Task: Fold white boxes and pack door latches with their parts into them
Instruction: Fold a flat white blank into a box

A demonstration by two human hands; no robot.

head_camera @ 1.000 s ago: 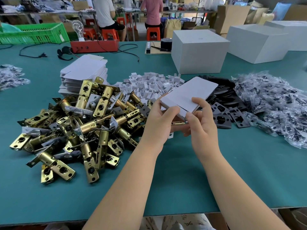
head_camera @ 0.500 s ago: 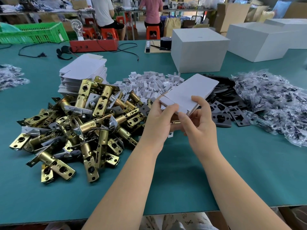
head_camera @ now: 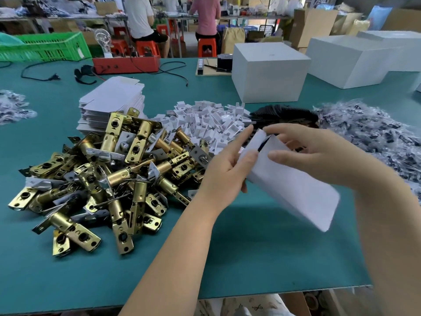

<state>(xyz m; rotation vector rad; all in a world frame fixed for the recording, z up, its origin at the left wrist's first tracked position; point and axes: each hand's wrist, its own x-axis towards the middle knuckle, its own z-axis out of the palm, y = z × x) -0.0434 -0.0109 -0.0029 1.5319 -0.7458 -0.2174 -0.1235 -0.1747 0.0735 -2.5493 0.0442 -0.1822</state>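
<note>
A small white box [head_camera: 293, 188] is held above the green table [head_camera: 262, 254], tilted with its open end up and away from me. My left hand [head_camera: 230, 165] grips its left side, thumb on the front face. My right hand [head_camera: 312, 151] curls over the open top end, fingers at the flap. Something dark shows in the box mouth. A heap of brass door latches [head_camera: 109, 174] lies to the left. Behind it stands a stack of flat white box blanks [head_camera: 114, 99].
Small white card inserts [head_camera: 205, 119] are piled behind my hands, with dark plates [head_camera: 284, 114] and bagged parts [head_camera: 376, 133] to the right. Large white cartons [head_camera: 268, 74] stand at the back. A red tray [head_camera: 127, 63], cables and a green crate [head_camera: 45, 46] lie far left. People sit beyond.
The box has swung round from pointing up-right to hanging down-right, open end now uppermost. My right hand has moved from its near end up over the top opening.
</note>
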